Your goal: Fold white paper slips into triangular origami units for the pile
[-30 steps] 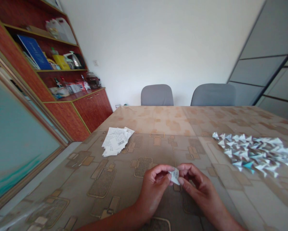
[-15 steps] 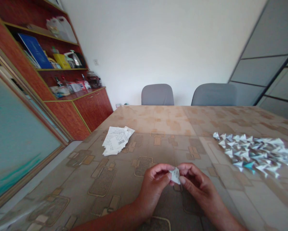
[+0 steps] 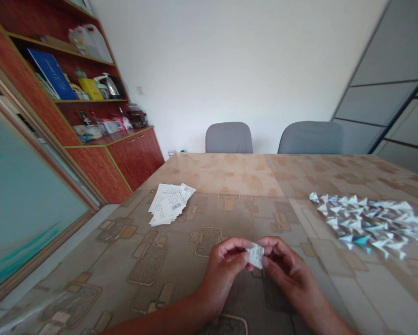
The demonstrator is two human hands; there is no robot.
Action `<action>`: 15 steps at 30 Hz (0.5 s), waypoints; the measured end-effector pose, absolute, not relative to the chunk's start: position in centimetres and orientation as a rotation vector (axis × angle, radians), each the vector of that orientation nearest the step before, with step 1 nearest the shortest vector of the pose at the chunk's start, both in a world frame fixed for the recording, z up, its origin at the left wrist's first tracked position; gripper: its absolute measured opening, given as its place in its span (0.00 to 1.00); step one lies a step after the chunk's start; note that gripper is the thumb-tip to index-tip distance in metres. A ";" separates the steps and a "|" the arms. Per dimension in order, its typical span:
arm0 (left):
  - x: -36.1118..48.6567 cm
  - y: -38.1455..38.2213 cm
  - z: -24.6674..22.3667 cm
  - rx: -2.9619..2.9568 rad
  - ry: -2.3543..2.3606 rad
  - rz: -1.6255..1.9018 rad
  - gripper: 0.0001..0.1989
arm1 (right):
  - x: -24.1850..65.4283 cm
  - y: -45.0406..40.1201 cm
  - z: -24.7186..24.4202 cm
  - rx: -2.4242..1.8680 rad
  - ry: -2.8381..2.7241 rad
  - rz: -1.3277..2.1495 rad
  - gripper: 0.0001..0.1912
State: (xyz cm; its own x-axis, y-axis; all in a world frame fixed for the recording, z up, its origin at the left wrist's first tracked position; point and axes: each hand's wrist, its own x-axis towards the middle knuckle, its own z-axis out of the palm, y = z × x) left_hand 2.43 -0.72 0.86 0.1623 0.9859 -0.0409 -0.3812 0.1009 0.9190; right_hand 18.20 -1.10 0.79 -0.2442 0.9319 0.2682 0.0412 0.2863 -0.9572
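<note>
Between my two hands, above the near part of the table, is a small folded piece of printed paper (image 3: 255, 256). My left hand (image 3: 226, 263) pinches its left edge between thumb and fingers. On the opposite side, my right hand (image 3: 286, 265) is closed on the paper's right edge, with the thumb low and the index finger at the top. Farther off to the left lies a loose stack of printed paper slips (image 3: 170, 204). Several small folded paper pieces (image 3: 373, 223), mostly white and grey with a bluish one, stand in rows on the right.
A patterned cloth covers the table (image 3: 237, 172). Two grey chairs (image 3: 229, 137) stand behind its far edge, against a white wall. To the left is a reddish wooden cabinet (image 3: 132, 158) with a kettle (image 3: 111, 86) and other goods on its shelves.
The folded paper now shows a wider, squarer face between my fingers. My right thumb has shifted slightly; both hands stay in nearly the same place.
</note>
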 end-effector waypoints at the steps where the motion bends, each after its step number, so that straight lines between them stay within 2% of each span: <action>1: 2.4 -0.8 0.9 0.965 0.853 1.215 0.07 | 18.2 -1.1 0.7 -0.959 -1.588 1.072 0.06; 4: 2.4 -0.9 0.6 1.071 0.891 1.234 0.06 | 18.3 -1.2 0.7 -1.051 -1.680 0.890 0.04; 8: 2.2 -1.1 0.3 1.156 0.925 1.215 0.07 | 18.8 -1.2 1.2 -1.085 -1.830 0.683 0.06; 15: 2.1 -1.1 0.3 1.157 0.841 1.170 0.10 | 19.6 -1.0 2.1 -0.983 -2.034 0.351 0.06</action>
